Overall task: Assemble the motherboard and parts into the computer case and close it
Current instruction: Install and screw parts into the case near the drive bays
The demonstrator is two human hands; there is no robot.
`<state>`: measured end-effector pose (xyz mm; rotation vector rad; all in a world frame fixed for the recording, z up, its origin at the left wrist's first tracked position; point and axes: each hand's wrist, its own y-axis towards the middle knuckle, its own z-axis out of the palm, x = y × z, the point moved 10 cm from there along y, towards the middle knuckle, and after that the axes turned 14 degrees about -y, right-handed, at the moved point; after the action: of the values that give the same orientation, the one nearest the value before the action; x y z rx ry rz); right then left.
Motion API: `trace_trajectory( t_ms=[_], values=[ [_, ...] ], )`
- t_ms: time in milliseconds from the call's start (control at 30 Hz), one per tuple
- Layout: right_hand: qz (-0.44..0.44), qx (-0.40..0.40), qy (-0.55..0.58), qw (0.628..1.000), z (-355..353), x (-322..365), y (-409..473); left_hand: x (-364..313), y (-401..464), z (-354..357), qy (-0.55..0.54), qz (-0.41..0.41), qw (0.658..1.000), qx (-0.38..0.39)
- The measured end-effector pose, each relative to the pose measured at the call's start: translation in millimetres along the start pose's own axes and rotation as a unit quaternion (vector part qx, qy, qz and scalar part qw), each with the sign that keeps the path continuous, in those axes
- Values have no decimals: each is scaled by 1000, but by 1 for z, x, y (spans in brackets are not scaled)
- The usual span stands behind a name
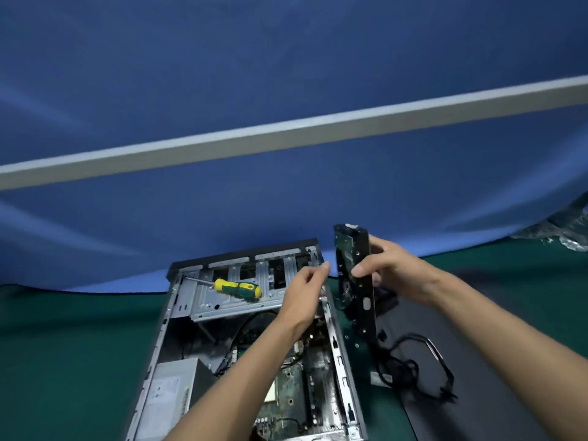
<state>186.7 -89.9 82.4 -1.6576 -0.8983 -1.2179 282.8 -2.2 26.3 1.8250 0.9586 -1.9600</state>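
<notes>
An open computer case [165, 326] lies on the green table with a motherboard [286, 386] inside and a grey power supply [173, 393] at its near left. My right hand [391, 272] holds a black hard drive [354, 275] upright on edge, just right of the case's far right corner. My left hand [305, 294] hovers over the case's right wall beside the drive, its fingers pinched together; whether they hold anything small is not visible. A yellow and green screwdriver [237, 288] rests on the silver drive cage [222, 300].
Black cables [416, 367] lie tangled on a dark panel [471, 361] right of the case. A blue partition with a grey rail [286, 135] stands behind the table. Crumpled plastic [566, 230] sits at the far right edge.
</notes>
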Motion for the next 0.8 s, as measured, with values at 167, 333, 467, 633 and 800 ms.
trace_trajectory(
  t_ms=[167, 333, 467, 633, 800],
  values=[
    [-20, 151, 241, 959, 56, 28, 3, -30, -23, -27, -39, -5, 999, 17],
    [-26, 138, 304, 942, 74, 35, 9, -59, -44, -81, -16, 69, 992, -108],
    [17, 91, 176, 980, 70, 27, 15, -81, -54, -109, 129, 85, 983, -99],
    [89, 57, 7, 994, 89, 13, 21, -80, -65, -117, 215, -37, 975, -36],
    [123, -50, 249, 959, 100, -17, 26, -55, -77, -134, -265, -113, 956, -53]
  ],
)
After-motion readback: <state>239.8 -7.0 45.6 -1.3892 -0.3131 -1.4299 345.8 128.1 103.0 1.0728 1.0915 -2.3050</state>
